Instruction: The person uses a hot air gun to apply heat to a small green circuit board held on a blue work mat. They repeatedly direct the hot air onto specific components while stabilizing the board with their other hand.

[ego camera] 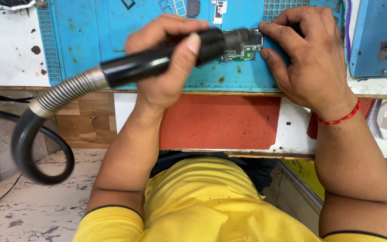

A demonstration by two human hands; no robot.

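Board (243, 50) btwn hands; L hand (166, 58) grips hot-air wand (157, 60); R hand (307, 54) pins it

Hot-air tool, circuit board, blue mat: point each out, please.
hot-air tool (157, 62), head view, on its black handle.
circuit board (243, 54), head view, on its green lower edge.
blue mat (86, 40), head view, on a bare left part.
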